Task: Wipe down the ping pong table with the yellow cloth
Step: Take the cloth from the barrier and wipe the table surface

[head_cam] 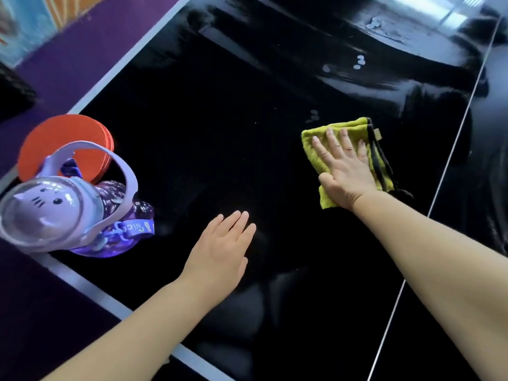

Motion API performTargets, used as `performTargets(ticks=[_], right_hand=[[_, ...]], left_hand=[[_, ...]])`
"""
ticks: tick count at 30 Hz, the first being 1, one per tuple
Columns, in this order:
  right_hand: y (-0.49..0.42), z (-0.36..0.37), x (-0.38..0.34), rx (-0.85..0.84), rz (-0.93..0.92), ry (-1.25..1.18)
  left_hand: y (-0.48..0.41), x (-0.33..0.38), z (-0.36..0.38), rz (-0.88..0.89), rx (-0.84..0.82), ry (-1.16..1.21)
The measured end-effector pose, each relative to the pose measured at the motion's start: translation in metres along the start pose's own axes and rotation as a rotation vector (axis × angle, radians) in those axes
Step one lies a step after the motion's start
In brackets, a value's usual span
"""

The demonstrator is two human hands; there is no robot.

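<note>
A glossy black ping pong table [220, 111] with white border lines fills the view. A folded yellow cloth [354, 127] with a dark trim lies flat on it at the centre right. My right hand [343, 166] presses on the cloth with straight, spread fingers. My left hand [222, 248] rests flat on the bare table surface near the front edge, fingers straight and together. Wet streaks and a few water drops [358, 61] show on the far part of the table.
A purple cat-shaped water bottle [55, 213] with a strap stands at the table's left corner. Behind it lies a red ping pong paddle [63, 138]. A thin white centre line [450, 160] runs down the right. Purple floor lies beyond the left edge.
</note>
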State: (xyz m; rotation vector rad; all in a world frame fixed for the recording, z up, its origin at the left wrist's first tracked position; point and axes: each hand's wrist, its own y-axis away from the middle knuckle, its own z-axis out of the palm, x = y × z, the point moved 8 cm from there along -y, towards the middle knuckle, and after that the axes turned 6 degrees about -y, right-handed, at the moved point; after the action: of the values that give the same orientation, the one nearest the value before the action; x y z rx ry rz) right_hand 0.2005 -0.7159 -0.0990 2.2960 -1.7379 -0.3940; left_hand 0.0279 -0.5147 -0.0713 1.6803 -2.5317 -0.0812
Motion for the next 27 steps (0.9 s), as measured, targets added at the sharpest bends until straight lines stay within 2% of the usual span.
performTargets(ticks=[7, 16, 21, 27], right_hand=[[0.092, 0.046, -0.089, -0.038, -0.108, 0.014], [0.21, 0.095, -0.206, 0.008, 0.063, -0.075], [0.245, 0.108, -0.261, 0.047, 0.295, -0.174], [0.232, 0.102, -0.279, -0.001, 0.653, -0.352]], left_hand=[[0.038, -0.004, -0.007, 0.073, 0.027, 0.005], [0.129, -0.044, -0.025, 0.183, -0.004, 0.006], [0.166, -0.08, -0.058, 0.223, 0.078, 0.059], [0.182, -0.119, -0.095, 0.275, 0.154, 0.106]])
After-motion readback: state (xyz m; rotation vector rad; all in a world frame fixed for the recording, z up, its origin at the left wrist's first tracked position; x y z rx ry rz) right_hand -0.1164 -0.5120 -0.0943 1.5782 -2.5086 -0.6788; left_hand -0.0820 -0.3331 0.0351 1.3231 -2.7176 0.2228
